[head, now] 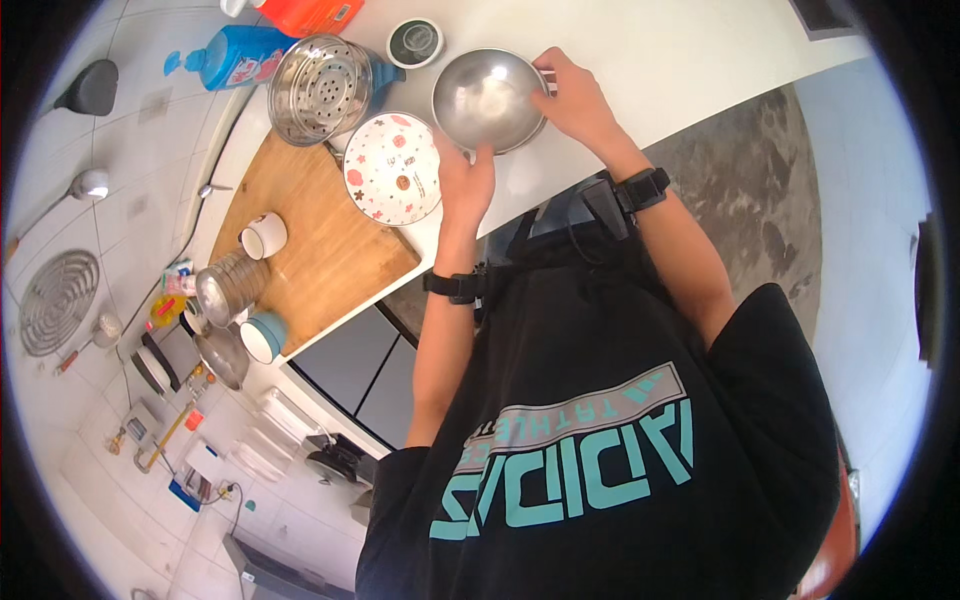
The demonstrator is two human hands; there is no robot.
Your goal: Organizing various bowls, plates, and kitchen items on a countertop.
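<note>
A shiny stainless steel bowl (487, 97) is at the top centre, over the white countertop, its hollow facing up. My right hand (576, 99) grips its right rim, thumb at the edge and fingers around the outside. At the lower left rim is my left hand (466, 176), with the thumb at the edge and the other fingers partly hidden beside the bowl. A second metal edge shows just under the bowl's lower right rim. Left of the bowl, close to my left hand, a white plate or shallow bowl with a flower pattern (390, 172) overlaps a wooden board's corner.
A perforated steel steamer (320, 90), a round dark-topped container (415, 43) and a blue pump bottle (240, 58) stand beyond. The wooden board (330, 225) carries a white cup (265, 235), stacked metal bowls (231, 285) and blue bowls (264, 337). The counter's front edge runs diagonally before me.
</note>
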